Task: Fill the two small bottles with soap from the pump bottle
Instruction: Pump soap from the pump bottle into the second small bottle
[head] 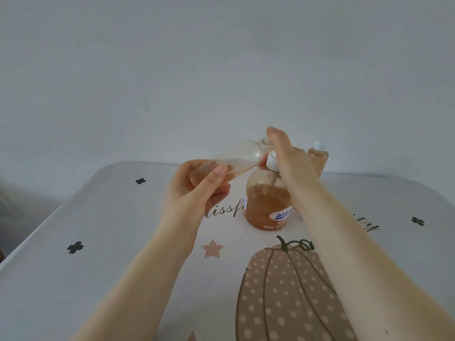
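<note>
Amber soap about half fills the pump bottle (267,205), upright on the table (98,267). Held tilted by the left hand (197,190), fingers wrapped round its base, the open small bottle (229,161) slants up to the right, mouth just beside the white pump nozzle (272,162); a little soap pools along its lower side. Pressing on the pump head, the right hand (288,161), fingers fairly straight. Behind it stands the capped second small bottle (318,157), seemingly full.
</note>
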